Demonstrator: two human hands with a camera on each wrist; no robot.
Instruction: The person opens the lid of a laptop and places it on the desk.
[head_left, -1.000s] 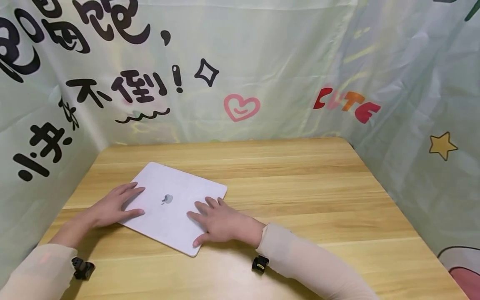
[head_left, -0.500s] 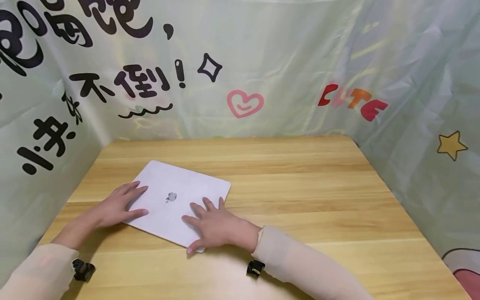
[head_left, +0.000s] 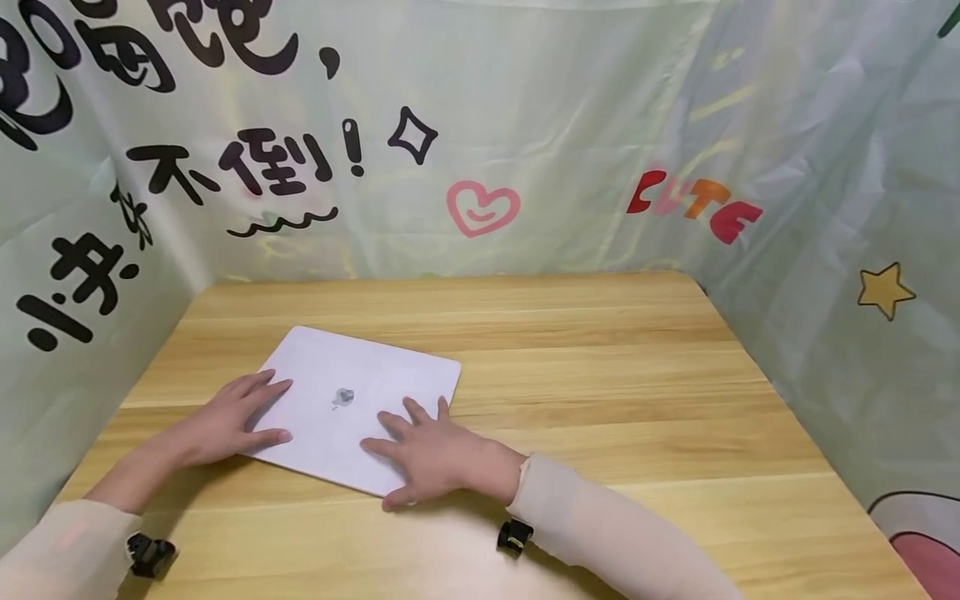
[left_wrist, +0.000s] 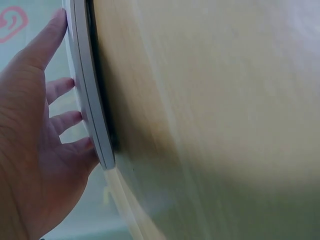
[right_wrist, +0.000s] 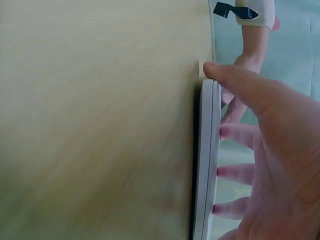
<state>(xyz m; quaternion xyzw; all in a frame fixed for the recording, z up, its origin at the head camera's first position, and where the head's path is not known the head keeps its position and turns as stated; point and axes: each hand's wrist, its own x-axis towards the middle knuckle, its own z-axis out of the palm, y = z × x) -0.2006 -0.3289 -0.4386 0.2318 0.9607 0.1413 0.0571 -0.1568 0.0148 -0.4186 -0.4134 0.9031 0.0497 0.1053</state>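
Note:
A closed silver laptop (head_left: 322,375) with an apple logo on its lid lies flat on the wooden table, turned at an angle. My left hand (head_left: 232,421) rests on its left end, fingers spread and fingertips touching the lid. On the right end lies my right hand (head_left: 435,458), its fingers also spread over the lid and its thumb at the near corner. The left wrist view shows the laptop's thin edge (left_wrist: 90,90) beside the fingertips of the left hand (left_wrist: 35,120). From the right wrist, the right hand (right_wrist: 280,160) touches the lid with its fingertips, thumb by the corner.
The wooden table (head_left: 600,375) extends to the right of and behind the laptop. A pale printed curtain (head_left: 570,125) hangs around its back and sides. Each sleeve has a small black camera at the cuff, such as the left wrist camera (head_left: 152,556).
The laptop has turned slightly counterclockwise, its near right corner shifting away from me. My right hand has moved a little left with it; both hands stay on the lid.

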